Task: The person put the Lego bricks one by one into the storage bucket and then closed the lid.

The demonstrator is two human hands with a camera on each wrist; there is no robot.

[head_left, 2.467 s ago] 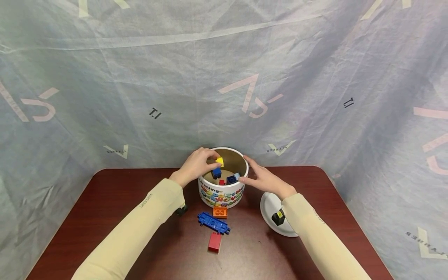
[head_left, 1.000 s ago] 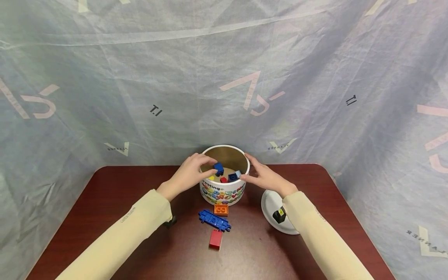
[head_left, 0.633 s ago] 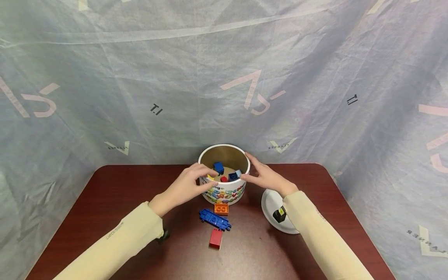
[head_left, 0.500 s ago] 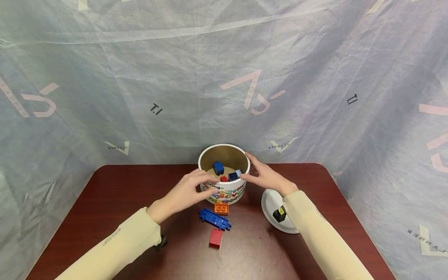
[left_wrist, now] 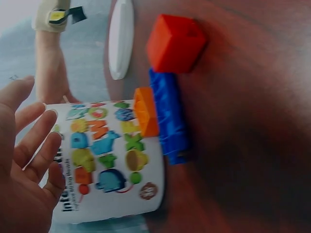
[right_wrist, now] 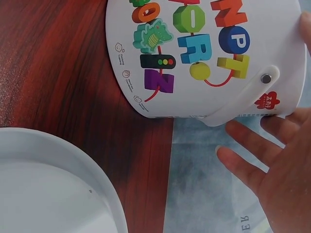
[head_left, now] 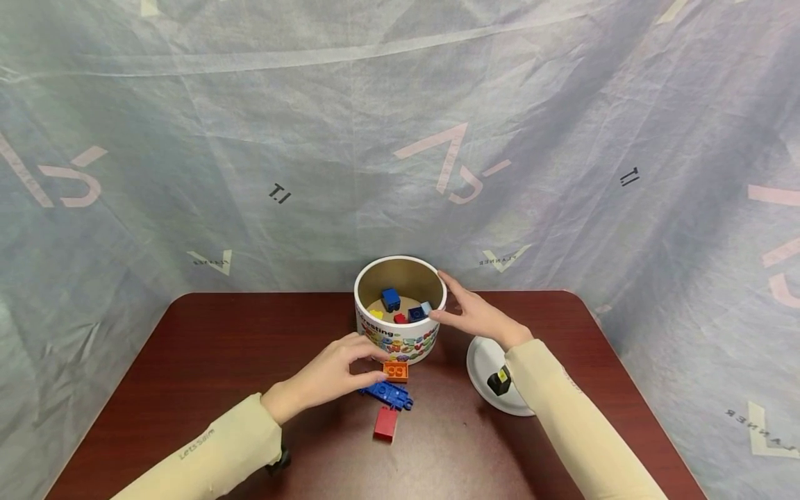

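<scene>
My left hand [head_left: 334, 371] hovers with thumb and fingers parted at the left end of an orange toy brick [head_left: 400, 371], holding nothing. In the left wrist view its fingers [left_wrist: 36, 138] spread in front of a white printed bucket [left_wrist: 146, 170]. A blue vehicle base [head_left: 392, 394] and a red brick [head_left: 385, 424] lie nearer me. My right hand [head_left: 478, 316] rests with extended fingers against the right side of the bucket, thumb at the rim. Inside lie a blue brick [head_left: 391, 298], a yellow piece [head_left: 376, 314], a small red piece [head_left: 400, 319] and a dark blue brick [head_left: 415, 315].
A round white lid [head_left: 480, 368] lies on the dark red table [head_left: 250, 333] right of the bucket, partly under my right forearm. The bucket's white handle [right_wrist: 243, 104] hangs at its side. A grey printed sheet [head_left: 312, 173] rises behind the table.
My left hand lowered a yellow and blue piece into the bucket and let go. It has since drawn back toward me, down to the orange brick. My right hand has stayed at the rim.
</scene>
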